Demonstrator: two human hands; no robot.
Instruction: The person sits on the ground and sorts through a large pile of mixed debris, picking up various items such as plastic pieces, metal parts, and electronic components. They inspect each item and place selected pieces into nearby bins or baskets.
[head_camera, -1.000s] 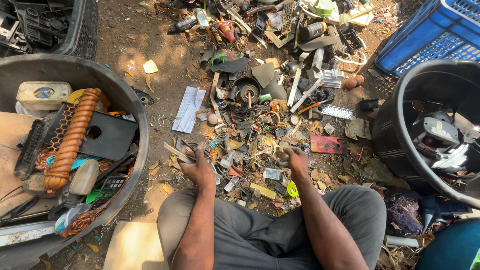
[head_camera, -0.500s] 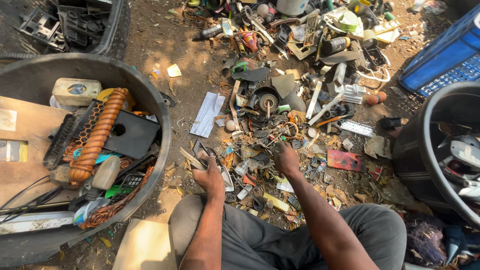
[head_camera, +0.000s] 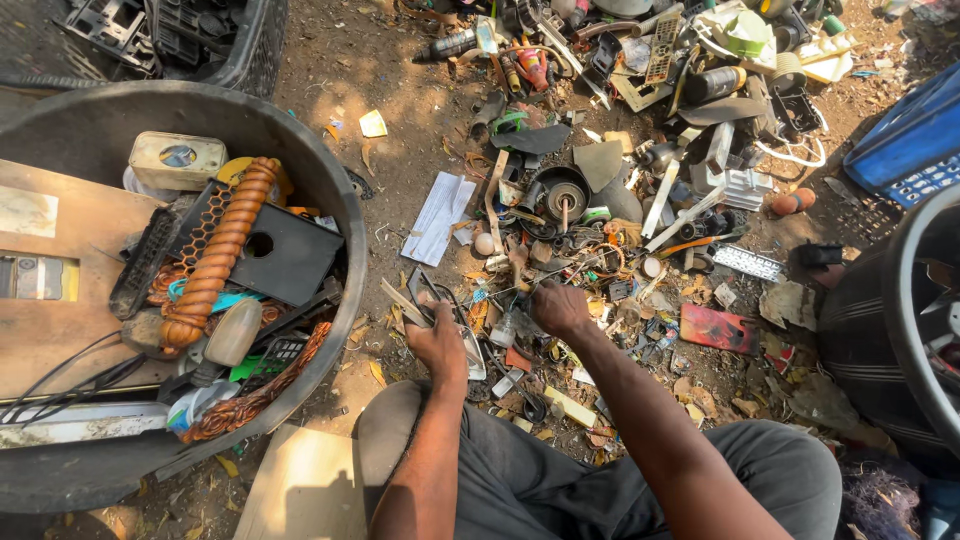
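Two hands worked low in the scrap pile between our knees. Our left hand (head_camera: 437, 340) was closed on a flat grey panel piece (head_camera: 440, 305) that lay tilted on the dirt, and our right hand (head_camera: 560, 308) was curled into a fist on something small among the wires; what it held we could not tell.

Judging by how things lay, we were partway through the sorting: the big round tub (head_camera: 345, 215) just left of our left hand already held a black plate (head_camera: 285, 255), an orange ribbed hose (head_camera: 220, 250) and a cream tin (head_camera: 177, 160), while most of the litter (head_camera: 640, 200) ahead of our right hand remained loose on the ground.

Just beyond our left hand lay a white folded paper slip (head_camera: 438, 217), and farther out a small pale yellow scrap (head_camera: 372, 123). Right of our right hand sat a flat red card (head_camera: 716, 327). Far off to the right stood a blue crate (head_camera: 905, 135), and a dark tyre (head_camera: 880, 330) sat nearer on that side.
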